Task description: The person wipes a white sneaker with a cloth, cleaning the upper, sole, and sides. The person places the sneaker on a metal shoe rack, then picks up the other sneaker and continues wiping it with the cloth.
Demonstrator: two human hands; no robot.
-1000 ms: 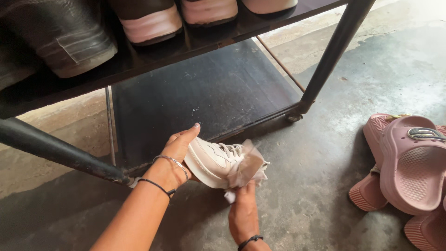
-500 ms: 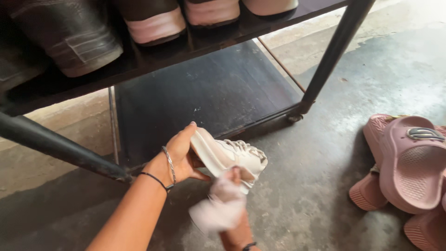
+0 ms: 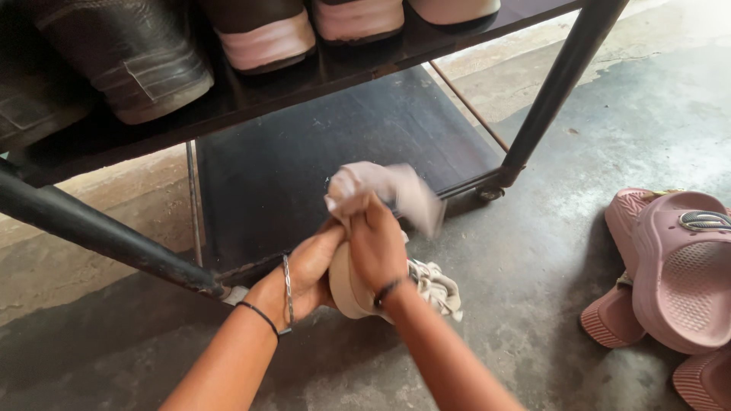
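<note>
My left hand [image 3: 304,270] is cupped around the heel end of a small white shoe [image 3: 358,285], fingers curled against its pale sole, holding it just above the concrete floor [image 3: 579,213]. The shoe lies on its side, sole turned toward me, and its laces [image 3: 438,285] spill out to the right below my right wrist. On my left wrist sit a thin metal bracelet [image 3: 288,288] and a dark band [image 3: 259,316].

My right hand [image 3: 375,240] is closed in a fist on a pale cloth [image 3: 381,190], pressing down on the shoe from above. The bunched cloth sticks out past my knuckles and its loose end is blurred, hanging toward the right. A dark band [image 3: 388,289] circles this wrist too.

Just beyond my hands stands a black metal shoe rack [image 3: 556,84]. Its lower shelf [image 3: 304,160] is a dark board close to the floor. The upper shelf carries a dark boot [image 3: 129,61] on the left and, beside it, pairs with pink and whitish soles [image 3: 263,46], only partly in view. One of the rack's slanted legs [image 3: 91,232] crosses in front on the left.

Well apart on the right, several pink slippers [image 3: 678,281] lie piled on the floor, one stacked on another.
</note>
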